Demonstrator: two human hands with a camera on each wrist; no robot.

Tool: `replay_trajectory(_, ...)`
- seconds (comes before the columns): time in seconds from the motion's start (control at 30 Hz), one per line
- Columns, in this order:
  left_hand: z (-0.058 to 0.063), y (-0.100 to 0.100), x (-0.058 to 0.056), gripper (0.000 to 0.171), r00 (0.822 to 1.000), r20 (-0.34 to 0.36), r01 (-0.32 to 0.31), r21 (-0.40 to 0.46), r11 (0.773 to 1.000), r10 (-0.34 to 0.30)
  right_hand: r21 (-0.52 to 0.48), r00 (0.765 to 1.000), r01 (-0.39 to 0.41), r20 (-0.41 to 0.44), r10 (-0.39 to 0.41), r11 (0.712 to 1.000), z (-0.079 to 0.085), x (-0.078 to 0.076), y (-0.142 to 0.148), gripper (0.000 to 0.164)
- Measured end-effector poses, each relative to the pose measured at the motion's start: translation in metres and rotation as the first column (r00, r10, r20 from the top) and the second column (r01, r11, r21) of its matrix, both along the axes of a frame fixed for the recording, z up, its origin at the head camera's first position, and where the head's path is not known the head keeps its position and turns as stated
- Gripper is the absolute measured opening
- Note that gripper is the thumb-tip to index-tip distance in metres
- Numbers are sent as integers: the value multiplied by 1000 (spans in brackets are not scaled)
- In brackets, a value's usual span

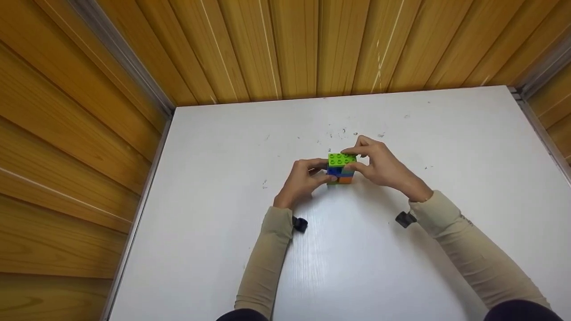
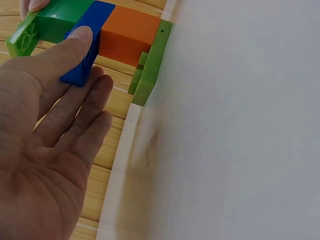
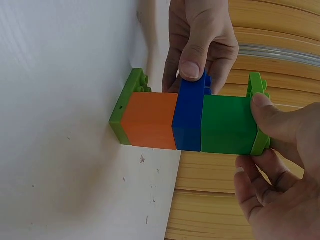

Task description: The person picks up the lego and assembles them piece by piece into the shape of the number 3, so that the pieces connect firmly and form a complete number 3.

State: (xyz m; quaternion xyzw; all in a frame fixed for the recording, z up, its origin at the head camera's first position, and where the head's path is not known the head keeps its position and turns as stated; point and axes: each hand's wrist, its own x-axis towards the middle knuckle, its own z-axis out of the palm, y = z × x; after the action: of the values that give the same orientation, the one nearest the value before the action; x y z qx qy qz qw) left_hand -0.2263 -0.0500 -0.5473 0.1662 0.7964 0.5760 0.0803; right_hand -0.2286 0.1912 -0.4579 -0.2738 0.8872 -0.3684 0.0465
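Observation:
A stack of toy building bricks stands on the white table. At its bottom is a light green plate (image 2: 155,65), with an orange brick (image 3: 150,120) over one end and bare studs at the other. A blue brick (image 3: 189,117) lies across the orange one, and a dark green brick (image 3: 227,124) sits above it. A second light green plate (image 1: 339,159) tops the stack, studs up. My left hand (image 1: 303,178) pinches the blue brick between thumb and fingers. My right hand (image 1: 381,165) grips the upper light green plate at its right end, thumb in front.
The white table (image 1: 200,200) has small dark marks (image 1: 343,131) behind the stack. Wood-panelled walls (image 1: 294,49) rise along its back and left edges. A small black camera (image 1: 300,224) hangs at the left sleeve cuff and another black camera (image 1: 405,219) at the right.

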Motion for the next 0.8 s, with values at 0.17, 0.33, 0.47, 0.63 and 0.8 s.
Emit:
replay_trajectory(0.17,0,-1,0,41,1000,3,3,-6,1000,-3,-20,999,1,-34,-2,1000,-3,0,0,38)
replay_trajectory(0.33,0,-1,0,41,1000,-1,8,-6,1000,-8,-37,999,8,-30,-9,999,-5,0,1,39)
replay_trajectory(0.47,0,0,-1,41,1000,-6,11,7,1000,-11,-30,1000,16,-10,-16,999,-6,-1,2,41)
replay_trajectory(0.63,-1,1,-1,41,1000,8,6,23,1000,-6,-42,999,43,13,-43,998,-9,1,4,43)
replay_trajectory(0.8,0,0,0,40,1000,7,1,26,1000,-1,-107,998,65,-18,-68,992,-17,2,5,46)
